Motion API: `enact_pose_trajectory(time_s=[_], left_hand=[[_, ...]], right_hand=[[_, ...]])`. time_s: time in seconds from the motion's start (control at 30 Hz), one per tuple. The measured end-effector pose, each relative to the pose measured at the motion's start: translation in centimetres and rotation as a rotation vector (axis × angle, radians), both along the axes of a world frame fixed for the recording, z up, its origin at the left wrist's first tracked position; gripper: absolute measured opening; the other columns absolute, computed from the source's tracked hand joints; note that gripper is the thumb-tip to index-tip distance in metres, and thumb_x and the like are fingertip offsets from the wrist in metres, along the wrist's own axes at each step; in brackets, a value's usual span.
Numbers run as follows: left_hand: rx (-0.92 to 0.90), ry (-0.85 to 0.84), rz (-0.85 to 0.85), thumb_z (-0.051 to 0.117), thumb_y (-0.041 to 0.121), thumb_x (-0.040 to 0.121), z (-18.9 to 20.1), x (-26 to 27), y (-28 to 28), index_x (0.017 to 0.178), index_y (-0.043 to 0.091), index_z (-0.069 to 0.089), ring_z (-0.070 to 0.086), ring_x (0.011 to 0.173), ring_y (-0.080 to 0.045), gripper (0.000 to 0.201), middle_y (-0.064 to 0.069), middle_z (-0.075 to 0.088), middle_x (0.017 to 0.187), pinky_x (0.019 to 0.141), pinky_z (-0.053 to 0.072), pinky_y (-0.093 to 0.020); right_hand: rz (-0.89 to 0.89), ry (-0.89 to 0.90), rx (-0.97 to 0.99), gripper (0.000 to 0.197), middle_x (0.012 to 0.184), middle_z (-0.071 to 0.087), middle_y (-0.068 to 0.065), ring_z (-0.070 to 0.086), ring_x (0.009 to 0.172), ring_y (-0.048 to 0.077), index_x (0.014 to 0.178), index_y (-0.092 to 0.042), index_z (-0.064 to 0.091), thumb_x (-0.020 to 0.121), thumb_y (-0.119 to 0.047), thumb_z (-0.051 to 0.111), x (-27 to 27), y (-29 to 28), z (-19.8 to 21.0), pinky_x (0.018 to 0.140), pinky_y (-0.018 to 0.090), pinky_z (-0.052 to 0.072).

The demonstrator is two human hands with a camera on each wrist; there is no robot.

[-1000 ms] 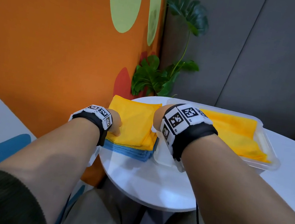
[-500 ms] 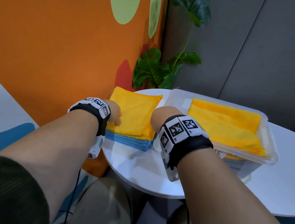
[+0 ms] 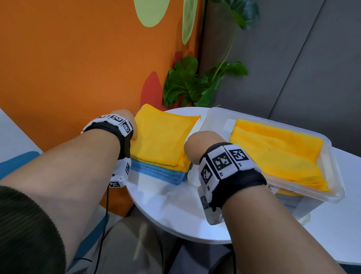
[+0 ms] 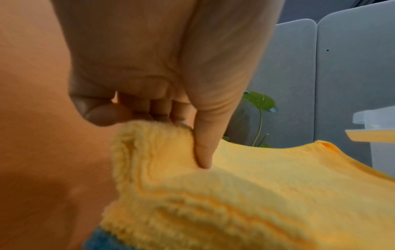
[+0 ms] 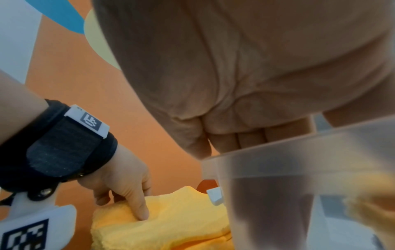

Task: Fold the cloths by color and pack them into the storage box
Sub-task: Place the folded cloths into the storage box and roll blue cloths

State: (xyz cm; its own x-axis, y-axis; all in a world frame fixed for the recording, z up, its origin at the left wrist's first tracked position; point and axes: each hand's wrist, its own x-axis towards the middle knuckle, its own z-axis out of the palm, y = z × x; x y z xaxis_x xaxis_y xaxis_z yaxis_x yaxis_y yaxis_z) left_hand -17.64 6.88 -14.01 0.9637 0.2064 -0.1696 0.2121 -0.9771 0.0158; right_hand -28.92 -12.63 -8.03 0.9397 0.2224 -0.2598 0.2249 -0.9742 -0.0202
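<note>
Left hand (image 4: 162, 81) pinches yellow cloth (image 3: 162, 138) edge. Right hand (image 3: 197, 144) fingers hidden, cannot tell. Grip both sides; lift level into box (image 3: 331, 198).

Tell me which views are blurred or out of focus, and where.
Head view: sharp on the yellow cloth stack, bowed lines at the edges. Left wrist: left hand soft, cloth pile crisp. Right wrist: storage box wall a close, hazy blur; right hand soft.
</note>
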Motion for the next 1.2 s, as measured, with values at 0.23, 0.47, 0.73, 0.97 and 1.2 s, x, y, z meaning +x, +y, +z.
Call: enact_pose_trajectory(time_s=[0.23,0.47,0.73,0.97,1.2], left_hand=[[-0.053,-0.069,-0.001,0.069,0.023,0.084,2.7,-0.1,-0.3,0.059,0.016,0.037,0.046,0.071,-0.025,0.042,-0.001,0.037,0.062,0.070,0.037,-0.029],[-0.040,-0.318,-0.191,0.063,0.011,0.086,10.0,-0.3,-3.0,0.090,0.015,0.057,0.051,0.078,-0.027,0.008,-0.009,0.059,0.089,0.068,0.042,-0.032],[-0.147,-0.585,-0.507,0.060,0.012,0.083,17.0,-1.5,-6.5,0.088,0.025,0.057,0.057,0.084,-0.023,0.015,0.000,0.062,0.092,0.065,0.045,-0.034],[-0.274,-0.641,-0.741,0.061,0.013,0.086,19.6,-3.4,-8.6,0.090,0.024,0.058,0.055,0.085,-0.017,0.013,0.004,0.061,0.091,0.061,0.038,-0.021],[-0.297,-0.622,-0.713,0.065,0.017,0.087,19.6,-3.2,-7.9,0.096,0.023,0.058,0.053,0.088,-0.015,0.013,0.004,0.059,0.097,0.058,0.035,-0.016]], right_hand=[[-0.016,0.010,0.020,0.033,0.128,0.056,0.014,0.052,0.119,0.030,0.124,-0.006,0.057,0.098,-0.015,0.040,0.1,0.0,-0.2,0.085,0.034,0.041],[-0.116,-0.004,0.141,0.033,0.128,0.056,0.015,0.055,0.112,0.030,0.125,-0.005,0.056,0.098,-0.016,0.039,0.0,-0.3,-0.2,0.082,0.035,0.041],[-0.364,-0.141,0.311,0.026,0.088,0.057,0.009,0.050,0.075,0.021,0.091,-0.009,0.058,0.098,-0.029,0.044,0.9,-2.4,0.9,0.059,0.028,0.039],[-0.696,-0.573,0.748,0.049,0.117,0.048,0.011,0.054,0.103,0.032,0.117,-0.009,0.045,0.088,-0.048,0.056,1.2,-4.8,3.2,0.076,0.039,0.043],[-0.596,-0.724,0.892,0.013,0.092,0.055,0.003,0.050,0.077,0.020,0.095,-0.017,0.043,0.096,-0.030,0.045,1.2,-6.3,4.7,0.061,0.029,0.034]])
